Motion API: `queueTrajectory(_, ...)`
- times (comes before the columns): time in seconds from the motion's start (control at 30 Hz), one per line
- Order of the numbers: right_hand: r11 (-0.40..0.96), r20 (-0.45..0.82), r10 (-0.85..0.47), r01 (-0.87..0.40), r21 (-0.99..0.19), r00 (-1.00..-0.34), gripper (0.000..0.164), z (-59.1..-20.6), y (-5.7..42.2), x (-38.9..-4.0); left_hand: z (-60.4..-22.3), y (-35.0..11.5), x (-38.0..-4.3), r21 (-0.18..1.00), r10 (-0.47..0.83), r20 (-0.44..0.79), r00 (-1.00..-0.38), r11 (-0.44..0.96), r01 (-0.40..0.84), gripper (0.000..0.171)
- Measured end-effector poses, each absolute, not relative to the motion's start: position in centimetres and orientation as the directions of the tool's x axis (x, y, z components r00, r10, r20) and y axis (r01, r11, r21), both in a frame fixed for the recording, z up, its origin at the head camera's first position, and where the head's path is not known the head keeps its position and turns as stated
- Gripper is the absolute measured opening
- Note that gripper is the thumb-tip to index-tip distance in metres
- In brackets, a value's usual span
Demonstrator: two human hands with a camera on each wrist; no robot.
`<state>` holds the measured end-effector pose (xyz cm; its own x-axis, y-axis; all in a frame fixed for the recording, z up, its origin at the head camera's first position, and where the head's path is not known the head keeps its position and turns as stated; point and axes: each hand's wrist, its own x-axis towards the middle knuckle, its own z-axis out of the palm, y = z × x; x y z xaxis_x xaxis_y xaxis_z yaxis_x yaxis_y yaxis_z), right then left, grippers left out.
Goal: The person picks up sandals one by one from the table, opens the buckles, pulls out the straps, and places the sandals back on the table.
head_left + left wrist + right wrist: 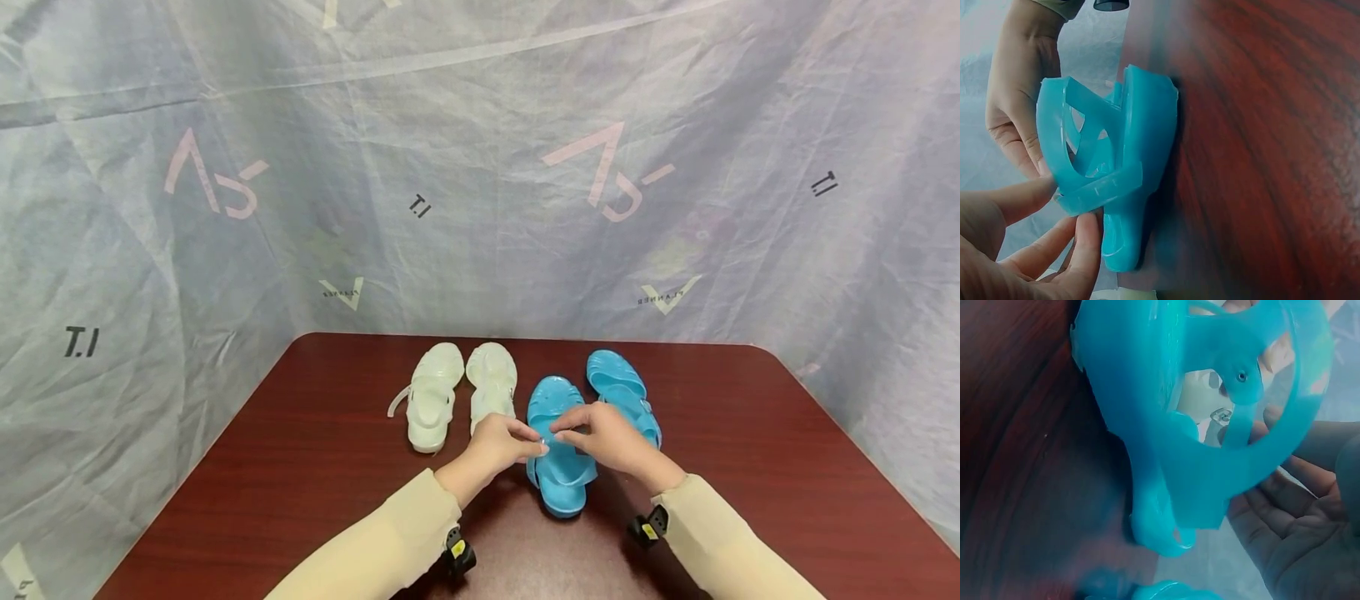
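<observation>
A blue jelly sandal lies on the table between my hands, toe pointing away. My left hand pinches the ankle strap at the sandal's left side, thumb and fingertips meeting at its edge. From the right, my right hand reaches over the sandal. Its thumb and fingers pinch the strap's narrow free part. A small clear buckle shows beside that strap in the right wrist view. The fingertips partly hide how strap and buckle meet.
A second blue sandal lies behind my right hand. Two pale white sandals stand to the left: one with its strap sticking out, the other partly behind my left hand. The dark red table meets a hanging grey cloth at the back.
</observation>
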<state>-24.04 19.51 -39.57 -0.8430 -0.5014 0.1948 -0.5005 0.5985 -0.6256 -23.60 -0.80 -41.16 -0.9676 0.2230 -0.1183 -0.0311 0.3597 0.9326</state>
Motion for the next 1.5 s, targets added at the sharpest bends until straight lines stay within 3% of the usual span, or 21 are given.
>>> queueTrajectory(0.13,0.603,0.195,-0.504,-0.505,-0.618,-0.841,0.02,-39.7,19.2,-24.2,-41.2,-0.7,-23.7,0.92,0.214,-0.098,-0.972,0.393,-0.006,0.016)
queueTrajectory(0.4,0.566,0.079,-0.461,-0.361,-0.741,-0.884,0.017,-40.0,18.6,-24.5,-41.3,-0.6,-23.6,0.918,0.18,-0.068,-0.981,0.396,0.009,0.012)
queueTrajectory(0.63,0.506,0.028,-0.477,-0.3,-0.808,-0.879,0.017,-40.6,18.7,-24.9,-41.6,-0.6,-23.6,0.932,0.165,-0.076,-0.983,0.363,-0.011,0.011)
queueTrajectory(1.5,0.582,0.104,-0.474,-0.399,-0.708,-0.875,0.016,-40.1,19.2,-24.9,-41.6,-0.7,-23.6,0.912,0.15,-0.062,-0.987,0.411,0.006,0.01)
